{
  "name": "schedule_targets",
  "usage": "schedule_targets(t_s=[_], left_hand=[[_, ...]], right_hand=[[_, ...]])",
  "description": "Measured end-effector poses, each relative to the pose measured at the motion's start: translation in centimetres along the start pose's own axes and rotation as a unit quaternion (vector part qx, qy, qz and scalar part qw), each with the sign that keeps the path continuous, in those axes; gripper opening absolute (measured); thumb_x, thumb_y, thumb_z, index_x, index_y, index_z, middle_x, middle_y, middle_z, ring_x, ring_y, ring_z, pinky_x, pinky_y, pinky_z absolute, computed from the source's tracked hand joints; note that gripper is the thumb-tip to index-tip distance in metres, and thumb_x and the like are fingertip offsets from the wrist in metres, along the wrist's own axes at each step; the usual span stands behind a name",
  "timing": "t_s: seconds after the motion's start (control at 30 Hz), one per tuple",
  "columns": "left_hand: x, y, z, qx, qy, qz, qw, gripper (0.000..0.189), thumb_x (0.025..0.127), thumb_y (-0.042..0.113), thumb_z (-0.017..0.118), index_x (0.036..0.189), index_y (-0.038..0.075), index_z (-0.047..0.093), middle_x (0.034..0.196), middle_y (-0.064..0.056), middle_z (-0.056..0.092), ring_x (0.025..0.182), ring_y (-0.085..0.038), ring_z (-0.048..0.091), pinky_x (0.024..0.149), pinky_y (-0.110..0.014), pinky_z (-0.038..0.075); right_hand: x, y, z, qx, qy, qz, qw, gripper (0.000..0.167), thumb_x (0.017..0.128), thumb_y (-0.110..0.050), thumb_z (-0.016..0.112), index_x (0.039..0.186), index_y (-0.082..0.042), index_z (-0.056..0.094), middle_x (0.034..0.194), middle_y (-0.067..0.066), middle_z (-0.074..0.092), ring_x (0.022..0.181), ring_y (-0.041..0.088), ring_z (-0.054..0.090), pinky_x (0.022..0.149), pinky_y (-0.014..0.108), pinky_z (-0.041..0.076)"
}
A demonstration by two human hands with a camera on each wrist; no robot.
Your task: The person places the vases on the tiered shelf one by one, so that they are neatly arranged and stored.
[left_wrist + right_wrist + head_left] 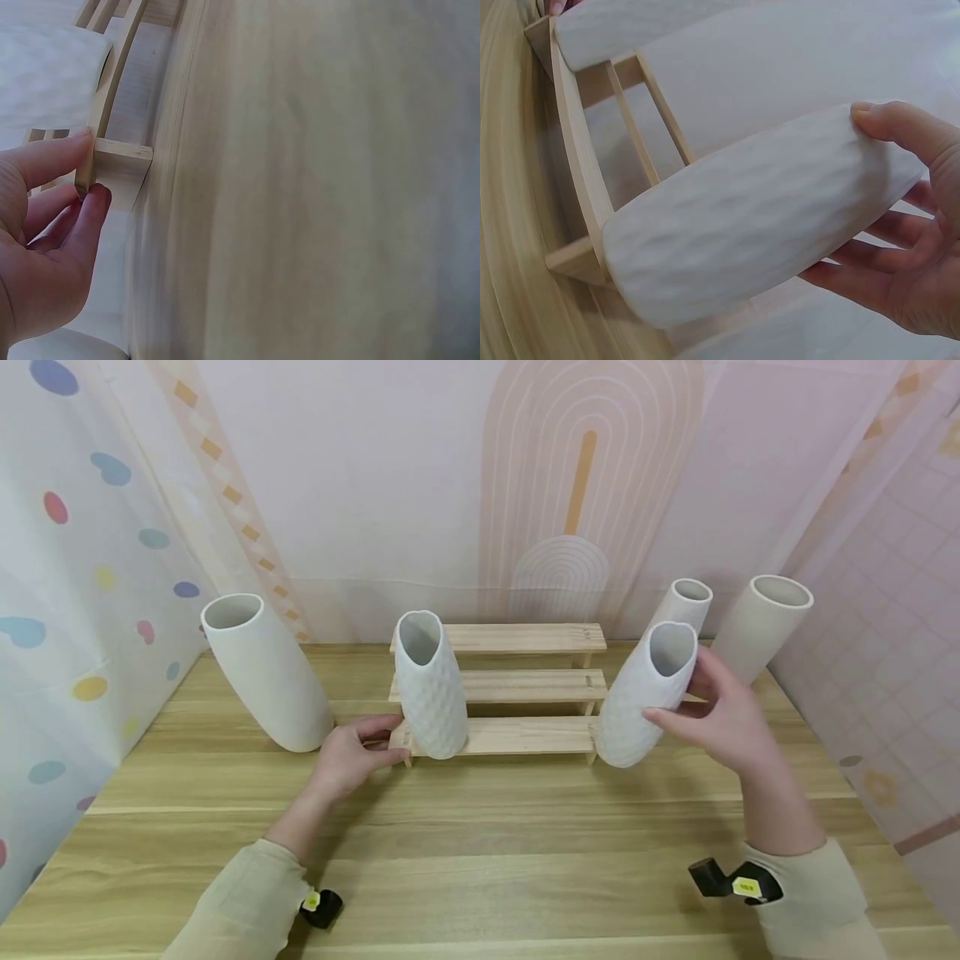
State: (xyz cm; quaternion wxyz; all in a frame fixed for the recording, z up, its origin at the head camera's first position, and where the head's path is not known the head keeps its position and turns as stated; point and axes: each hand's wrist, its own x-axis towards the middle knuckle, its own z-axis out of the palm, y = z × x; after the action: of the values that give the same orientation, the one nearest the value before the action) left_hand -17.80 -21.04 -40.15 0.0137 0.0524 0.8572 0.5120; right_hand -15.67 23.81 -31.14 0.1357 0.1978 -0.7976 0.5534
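Note:
My right hand (pixel 726 720) holds a white dimpled vase (pixel 637 710) near its top, thumb on the front and fingers behind. Tilted, this vase has its lower end by the right end of the wooden tiered rack (pixel 532 737); the right wrist view cannot tell whether they touch. My left hand (pixel 347 764) pinches the left end of the rack's lowest board (pixel 112 82), thumb on one face and fingertips on the other. A second white dimpled vase (pixel 433 693) stands on the left part of that lowest board, close to the left hand.
A tall smooth white vase (pixel 273 681) stands left of the rack. Two more vases, a slim one (pixel 678 603) and a wider one (pixel 757 627), stand behind the right hand. The wooden table (pixel 495 860) meets patterned curtains (pixel 360 485) at the back and sides.

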Motion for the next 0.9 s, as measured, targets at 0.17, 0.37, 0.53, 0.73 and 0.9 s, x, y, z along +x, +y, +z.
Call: schedule_targets(t_s=[0.17, 0.37, 0.53, 0.73, 0.9], left_hand=[[0.0, 0.0, 0.0, -0.002, -0.001, 0.002, 1.0, 0.053, 0.082, 0.01, 0.082, 0.13, -0.002, 0.063, 0.133, -0.021, 0.059, 0.104, -0.031, 0.066, 0.082, -0.023, 0.056], [0.0, 0.0, 0.0, -0.002, -0.001, 0.0, 1.0, 0.053, 0.082, 0.01, 0.082, 0.13, -0.003, 0.063, 0.133, -0.021, 0.059, 0.105, -0.031, 0.066, 0.082, -0.023, 0.056], [0.0, 0.1, 0.0, -0.002, -0.001, -0.001, 1.0, 0.053, 0.082, 0.01, 0.082, 0.13, -0.003, 0.063, 0.133, -0.021, 0.059, 0.104, -0.031, 0.066, 0.082, -0.023, 0.056], [0.1, 0.0, 0.0, 0.0, 0.002, 0.001, 1.0, 0.052, 0.081, 0.009, 0.082, 0.129, -0.003, 0.064, 0.132, -0.021, 0.059, 0.103, -0.031, 0.067, 0.08, -0.023, 0.056], [0.1, 0.0, 0.0, -0.001, 0.0, 0.002, 1.0, 0.052, 0.081, 0.008, 0.082, 0.129, -0.003, 0.064, 0.132, -0.021, 0.059, 0.104, -0.031, 0.066, 0.081, -0.023, 0.056]], right_hand=[[0.7, -0.2, 1.3, 0.009, -0.016, -0.008, 0.9998, 0.072, 0.072, 0.017, 0.078, 0.136, 0.002, 0.05, 0.109, -0.003, 0.066, 0.093, 0.011, 0.067, 0.075, 0.025, 0.058], [1.3, 0.0, 2.6, 0.017, -0.03, 0.006, 0.9994, 0.072, 0.074, 0.012, 0.08, 0.137, -0.001, 0.05, 0.111, -0.001, 0.065, 0.097, 0.012, 0.066, 0.078, 0.027, 0.058], [1.8, 0.0, 3.5, 0.01, -0.043, 0.014, 0.9989, 0.072, 0.075, 0.006, 0.082, 0.139, -0.005, 0.051, 0.116, 0.007, 0.064, 0.1, 0.012, 0.065, 0.082, 0.027, 0.057], [2.6, -0.2, 4.4, -0.001, -0.058, 0.029, 0.9979, 0.074, 0.076, 0.001, 0.083, 0.141, -0.007, 0.049, 0.122, 0.013, 0.061, 0.105, 0.019, 0.064, 0.086, 0.033, 0.056], [3.2, -0.5, 5.1, -0.004, -0.065, 0.045, 0.9969, 0.077, 0.077, -0.001, 0.084, 0.144, -0.008, 0.047, 0.127, 0.012, 0.058, 0.11, 0.027, 0.061, 0.088, 0.037, 0.056]])
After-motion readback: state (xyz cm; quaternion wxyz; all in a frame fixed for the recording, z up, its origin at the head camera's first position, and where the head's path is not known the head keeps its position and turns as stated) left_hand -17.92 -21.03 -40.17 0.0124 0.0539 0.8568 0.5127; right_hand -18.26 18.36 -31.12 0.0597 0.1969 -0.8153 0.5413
